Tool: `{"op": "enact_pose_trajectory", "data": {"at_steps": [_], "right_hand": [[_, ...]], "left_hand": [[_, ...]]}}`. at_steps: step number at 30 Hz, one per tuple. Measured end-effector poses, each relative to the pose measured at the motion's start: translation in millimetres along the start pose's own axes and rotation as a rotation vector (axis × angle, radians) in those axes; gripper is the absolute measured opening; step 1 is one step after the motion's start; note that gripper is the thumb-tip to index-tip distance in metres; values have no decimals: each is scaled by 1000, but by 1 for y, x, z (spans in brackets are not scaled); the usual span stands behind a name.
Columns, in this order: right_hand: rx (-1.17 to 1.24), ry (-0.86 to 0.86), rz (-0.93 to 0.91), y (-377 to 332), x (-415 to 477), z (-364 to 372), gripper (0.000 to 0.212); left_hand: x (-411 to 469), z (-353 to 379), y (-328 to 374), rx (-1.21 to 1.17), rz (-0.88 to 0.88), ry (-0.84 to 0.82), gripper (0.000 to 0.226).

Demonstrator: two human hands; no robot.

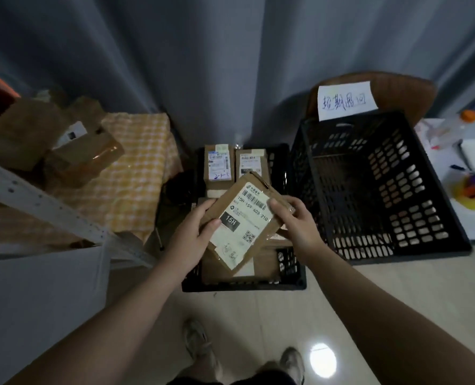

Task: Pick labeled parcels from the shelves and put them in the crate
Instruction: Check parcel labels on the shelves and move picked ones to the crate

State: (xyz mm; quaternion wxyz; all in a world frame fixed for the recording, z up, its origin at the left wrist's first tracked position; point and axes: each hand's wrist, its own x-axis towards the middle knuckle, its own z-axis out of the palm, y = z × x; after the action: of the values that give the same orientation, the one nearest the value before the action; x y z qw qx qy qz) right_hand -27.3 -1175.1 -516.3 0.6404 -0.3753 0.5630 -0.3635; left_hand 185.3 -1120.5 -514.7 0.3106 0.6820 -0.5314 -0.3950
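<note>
A flat brown cardboard parcel [246,218] with a white shipping label marked "15H" is held tilted above a low black crate [244,284] on the floor. My left hand [196,230] grips its left edge, thumb on the label. My right hand [292,219] grips its right edge, fingers curled over the top. Inside the low crate lie other labeled parcels [219,168], two of them at the far end with labels facing up. A second, taller black crate [369,190] stands to the right with nothing visible inside.
A metal shelf frame [45,207] runs along the left, with brown boxes [64,140] on a yellow checked cloth. A handwritten paper sign [346,100] hangs on a chair behind the tall crate. A white table [469,162] with small items is at right. Grey curtain behind.
</note>
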Motion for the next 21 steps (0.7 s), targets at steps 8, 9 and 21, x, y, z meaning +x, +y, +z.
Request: {"op": "enact_pose_trajectory", "data": {"at_steps": [8,9,21], "right_hand": [[-15,209,201,112,9,18,37],[-86,203,212,125,9,17,34],[-758,46,125,185,48,34,72]], "left_hand": [[37,19,-80,-67,-371,-29,59],[37,23,-92,-79,-391,-47,58],[57,65,-184,126,-389,-85,50]]}}
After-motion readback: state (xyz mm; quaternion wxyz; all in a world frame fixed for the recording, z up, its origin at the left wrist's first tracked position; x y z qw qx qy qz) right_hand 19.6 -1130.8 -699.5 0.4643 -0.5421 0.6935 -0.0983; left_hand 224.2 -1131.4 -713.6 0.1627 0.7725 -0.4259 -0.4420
